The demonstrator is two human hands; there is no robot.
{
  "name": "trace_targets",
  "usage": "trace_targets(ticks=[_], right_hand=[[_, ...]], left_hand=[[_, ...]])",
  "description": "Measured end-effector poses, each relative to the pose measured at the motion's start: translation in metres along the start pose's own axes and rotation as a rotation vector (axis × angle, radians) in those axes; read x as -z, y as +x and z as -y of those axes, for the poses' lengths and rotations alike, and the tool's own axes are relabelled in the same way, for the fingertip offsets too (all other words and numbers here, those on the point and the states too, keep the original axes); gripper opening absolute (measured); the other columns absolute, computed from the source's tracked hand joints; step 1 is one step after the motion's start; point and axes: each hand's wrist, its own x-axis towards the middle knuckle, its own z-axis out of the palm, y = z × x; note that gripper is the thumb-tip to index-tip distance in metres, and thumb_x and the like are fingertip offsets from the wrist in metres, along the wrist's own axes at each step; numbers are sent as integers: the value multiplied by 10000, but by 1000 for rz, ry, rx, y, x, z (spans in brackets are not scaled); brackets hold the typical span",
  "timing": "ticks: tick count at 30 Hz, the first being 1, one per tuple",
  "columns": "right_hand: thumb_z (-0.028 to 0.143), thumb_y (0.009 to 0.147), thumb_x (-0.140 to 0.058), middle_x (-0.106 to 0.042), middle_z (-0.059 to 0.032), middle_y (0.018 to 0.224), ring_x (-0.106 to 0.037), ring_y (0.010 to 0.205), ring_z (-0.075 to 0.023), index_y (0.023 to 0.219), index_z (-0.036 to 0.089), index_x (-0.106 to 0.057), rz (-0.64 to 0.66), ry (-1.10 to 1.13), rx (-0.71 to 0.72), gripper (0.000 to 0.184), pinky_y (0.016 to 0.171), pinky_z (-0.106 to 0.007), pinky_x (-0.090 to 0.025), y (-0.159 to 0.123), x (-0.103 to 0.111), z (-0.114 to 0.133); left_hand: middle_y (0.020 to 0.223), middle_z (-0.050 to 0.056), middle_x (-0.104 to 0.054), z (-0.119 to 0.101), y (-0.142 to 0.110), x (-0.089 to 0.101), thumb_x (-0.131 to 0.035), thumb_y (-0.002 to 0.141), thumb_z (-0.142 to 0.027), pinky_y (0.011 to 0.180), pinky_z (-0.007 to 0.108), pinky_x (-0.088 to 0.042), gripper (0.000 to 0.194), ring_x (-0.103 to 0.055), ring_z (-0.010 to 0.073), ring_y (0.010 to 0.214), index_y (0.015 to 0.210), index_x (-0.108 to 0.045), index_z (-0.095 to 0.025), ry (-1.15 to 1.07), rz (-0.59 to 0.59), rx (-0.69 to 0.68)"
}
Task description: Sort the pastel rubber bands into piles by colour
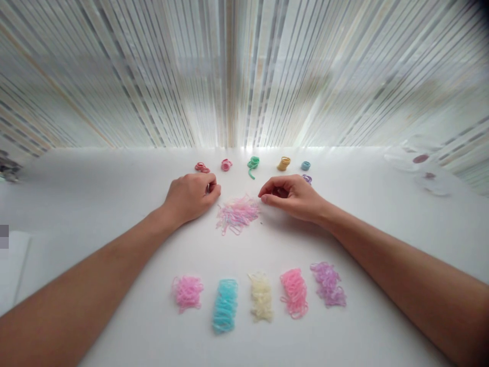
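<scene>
A loose pile of pale pink and lilac rubber bands [239,213] lies on the white table between my hands. My left hand [193,196] rests at its left with fingers curled in; whatever they hold, if anything, is hidden. At the pile's right edge, my right hand [292,196] has thumb and fingertips pinched together, and I cannot make out anything in them. Nearer me lie sorted bunches of bands: pink [188,293], turquoise [225,306], cream [261,298], brighter pink [294,293] and purple [329,284].
Along the back are small coils in red [201,167], pink [226,164], green [253,163], yellow [283,163] and blue [305,165], with a purple one [306,179] partly behind my right hand. A striped curtain [229,76] hangs behind the table. Clear petal-shaped objects [431,178] stand right.
</scene>
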Motion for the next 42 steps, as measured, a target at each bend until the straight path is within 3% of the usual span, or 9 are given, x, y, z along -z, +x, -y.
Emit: trace_targets(ticks=[3, 8, 19, 30, 42], right_hand=[[358, 877, -764, -547, 31, 645, -420, 578, -108, 919, 153, -822, 13, -10, 65, 217, 536, -284, -311, -2, -2, 1], [271, 922, -736, -649, -29, 852, -507, 629, -102, 982, 153, -856, 34, -64, 199, 178, 558, -276, -370, -4, -7, 2], [230, 924, -757, -670, -52, 967, -523, 667, -107, 1037, 178, -870, 116, -147, 233, 168, 617, -279, -417, -4, -1, 2], [257, 911, -760, -678, -54, 934, -511, 693, -130, 930, 163, -815, 153, -80, 184, 111, 620, -300, -400, -1, 2, 0], [523, 906, -855, -657, -19, 794, -499, 688, -149, 913, 179, -750, 151, 102, 1, 360, 607, -315, -369, 1, 6, -5]], left_hand=[[857, 62, -752, 0, 0, 0, -478, 976, -450, 681, 375, -339, 300, -692, 277, 826, 843, -641, -236, 7, -5, 1], [857, 66, -755, 1, 1, -1, -484, 975, -451, 675, 378, -328, 303, -680, 268, 807, 844, -650, -234, -1, -15, -12], [872, 67, -764, 0, 1, -1, -488, 990, -437, 671, 378, -329, 303, -700, 276, 831, 856, -664, -230, 30, -15, -15], [869, 71, -765, -2, 1, 1, -484, 982, -434, 680, 377, -349, 296, -695, 270, 825, 849, -652, -230, 34, -7, -5], [896, 71, -780, -2, 1, 2, -496, 987, -438, 694, 373, -406, 304, -712, 276, 846, 874, -689, -233, 28, -6, -3]])
